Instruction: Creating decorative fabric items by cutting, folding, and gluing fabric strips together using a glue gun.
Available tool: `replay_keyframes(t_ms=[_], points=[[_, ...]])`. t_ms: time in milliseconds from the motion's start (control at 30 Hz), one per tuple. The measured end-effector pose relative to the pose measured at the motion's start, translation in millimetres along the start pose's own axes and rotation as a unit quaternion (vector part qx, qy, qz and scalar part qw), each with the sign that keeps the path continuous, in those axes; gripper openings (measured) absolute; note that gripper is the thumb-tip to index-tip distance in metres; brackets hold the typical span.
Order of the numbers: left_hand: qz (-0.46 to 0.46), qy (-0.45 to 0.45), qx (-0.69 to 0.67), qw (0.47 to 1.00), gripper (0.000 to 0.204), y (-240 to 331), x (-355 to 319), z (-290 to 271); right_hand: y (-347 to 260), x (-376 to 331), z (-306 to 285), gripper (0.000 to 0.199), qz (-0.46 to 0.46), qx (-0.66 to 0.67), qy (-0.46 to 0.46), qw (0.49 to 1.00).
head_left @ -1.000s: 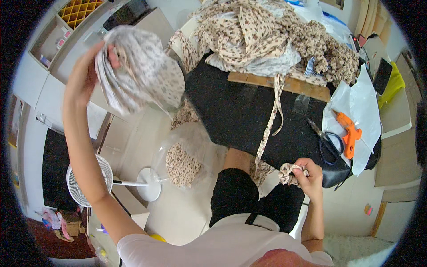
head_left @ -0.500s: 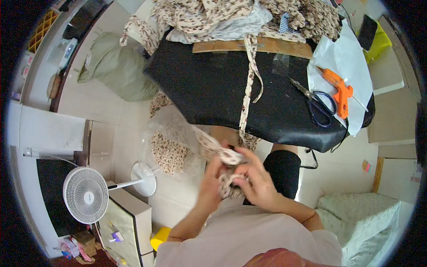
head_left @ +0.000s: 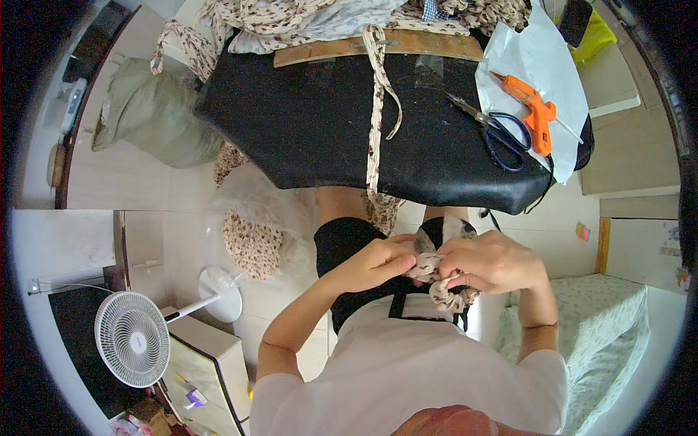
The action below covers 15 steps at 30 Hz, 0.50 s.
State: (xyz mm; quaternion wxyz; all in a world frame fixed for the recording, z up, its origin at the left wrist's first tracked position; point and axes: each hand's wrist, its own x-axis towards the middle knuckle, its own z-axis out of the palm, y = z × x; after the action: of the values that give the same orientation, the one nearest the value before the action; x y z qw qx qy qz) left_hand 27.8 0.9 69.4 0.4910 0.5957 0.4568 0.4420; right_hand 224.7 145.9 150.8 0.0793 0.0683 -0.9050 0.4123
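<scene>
Over my lap, the fingers of my left hand pinch one side of a gathered cream fabric band with dark print, which looks like a scrunchie. My right hand grips its other side, and a ruffled loop hangs below those fingers. Part of the band is hidden between the hands. Beyond them, a long narrow strip of similar fabric lies across the black-covered table and hangs over its near edge.
A wooden strip crosses the table's far part, before heaped printed fabric. At right lie scissors and an orange glue gun on white sheeting. On the floor at left are a plastic bag of printed fabric and a fan.
My hands have moved to the right and farther apart, and the ruffled loop now shows below my right fingers. The whole view has shifted, so the table sits higher and more left.
</scene>
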Motion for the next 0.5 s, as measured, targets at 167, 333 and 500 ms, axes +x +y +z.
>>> replay_keyframes(t_ms=[167,333,500], points=[[-0.079,-0.104,-0.128,0.983,0.029,4.4,-1.5,-9.1,5.6,-19.1,-3.4,0.019,0.082,-0.012,-0.006,0.997],[-0.034,0.050,0.100,0.993,0.018,15.0,0.2,-2.4,6.7,-19.9,19.8,0.015,0.139,0.040,0.131,0.981],[-0.054,0.069,0.127,0.988,0.014,9.8,-1.6,5.4,-4.3,-14.8,65.7,0.015,0.247,0.123,0.237,0.931]])
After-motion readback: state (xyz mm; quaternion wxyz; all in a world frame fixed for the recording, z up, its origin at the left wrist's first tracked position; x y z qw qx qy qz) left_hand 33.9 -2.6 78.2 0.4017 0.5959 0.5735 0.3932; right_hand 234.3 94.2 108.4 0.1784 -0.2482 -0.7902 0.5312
